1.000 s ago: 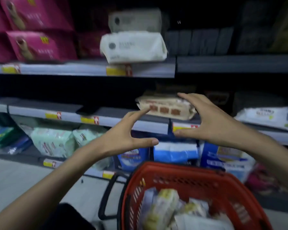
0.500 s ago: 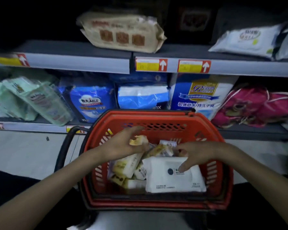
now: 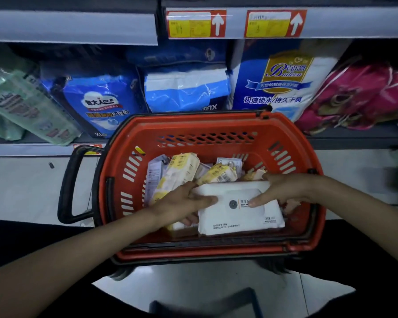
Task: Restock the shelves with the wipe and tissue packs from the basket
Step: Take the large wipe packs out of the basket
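And there it was, the white wet wipe pack (image 3: 239, 216), lying flat on top of the pile at the near side of the red basket (image 3: 193, 121), with both hands on it. The left hand (image 3: 182, 204) gripped the pack's left edge, thumb laid across the top and fingers curled underneath. The right hand (image 3: 283, 190) held the far right corner, one digit stretched over the label and the rest wrapped round the edge (exactly how far under, I could not tell).

Behind the pack, yellow-and-white tissue packs (image 3: 184, 166) stood jumbled against the basket's far wall. The basket's black handle (image 3: 66, 187) hung out to the left.

Beyond the basket, the low shelf (image 3: 28, 149) carried a green pack (image 3: 25, 104) on the left, a blue Dr.P pack (image 3: 99, 104), a blue-and-white pack (image 3: 186, 90), a tall blue pack with a gold crest (image 3: 283, 81) and pink packs (image 3: 363, 95) on the right. Two yellow price labels (image 3: 195, 24) with white arrows sat on the shelf edge above.
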